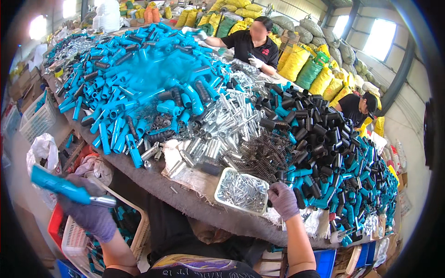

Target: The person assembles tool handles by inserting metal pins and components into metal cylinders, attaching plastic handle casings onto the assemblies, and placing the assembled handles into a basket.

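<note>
The left hand (90, 214), gloved, grips a blue handle (58, 184) with a metal tip at lower left of the frame, held off the table edge (185, 200) above a white basket (76, 238); the right hand (282, 200), also gloved, is curled at the rim of a white tray (221, 183) of small metal pins, low centre, whether it holds 1 I cannot tell; springs (264, 155) lie just above; blue tubes (139, 69) and black tubes (315, 125) crowd the top, leaving room only along the near edge.

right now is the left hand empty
No, the gloved left hand grips a blue handle with a metal tip, held out over the white basket.
</note>
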The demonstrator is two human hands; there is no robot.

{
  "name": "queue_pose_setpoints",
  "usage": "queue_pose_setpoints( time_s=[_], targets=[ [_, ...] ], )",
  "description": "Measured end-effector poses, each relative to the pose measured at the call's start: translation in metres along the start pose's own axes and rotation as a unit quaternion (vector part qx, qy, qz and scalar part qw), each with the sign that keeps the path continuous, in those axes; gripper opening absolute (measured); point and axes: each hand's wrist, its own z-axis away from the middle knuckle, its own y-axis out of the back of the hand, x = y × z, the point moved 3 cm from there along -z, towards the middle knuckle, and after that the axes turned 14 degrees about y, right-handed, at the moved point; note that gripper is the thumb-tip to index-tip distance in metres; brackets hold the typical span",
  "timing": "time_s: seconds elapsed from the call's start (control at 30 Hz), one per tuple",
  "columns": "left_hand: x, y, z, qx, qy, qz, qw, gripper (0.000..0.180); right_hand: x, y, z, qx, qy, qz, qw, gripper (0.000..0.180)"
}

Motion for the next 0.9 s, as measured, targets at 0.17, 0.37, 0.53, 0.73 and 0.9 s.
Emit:
queue_pose_setpoints(
  time_s=[0.17, 0.37, 0.53, 0.73, 0.9],
  targets=[
    [-0.101, -0.01, 0.048, 0.136, 0.4, -0.049, 0.905, 0.042, -0.048, -0.003, 0.002, 0.016, -0.006, -0.132, 0.991, 0.014],
    [-0.187, -0.011, 0.107, -0.081, 0.619, -0.251, 0.739, 0.054, -0.129, -0.028, -0.002, -0.007, 0.156, -0.212, 0.965, 0.018],
    [-0.21, -0.022, 0.075, -0.066, 0.62, -0.235, 0.746, 0.055, -0.158, -0.023, -0.026, 0.01, 0.164, -0.212, 0.963, 0.013],
    [-0.218, -0.038, 0.061, -0.086, 0.538, -0.21, 0.811, 0.056, -0.156, -0.03, -0.04, 0.117, 0.203, -0.355, 0.905, 0.012],
    [-0.223, -0.029, 0.068, -0.085, 0.575, -0.178, 0.794, 0.054, -0.157, -0.038, -0.041, 0.031, 0.054, -0.444, 0.894, 0.013]
  ],
)
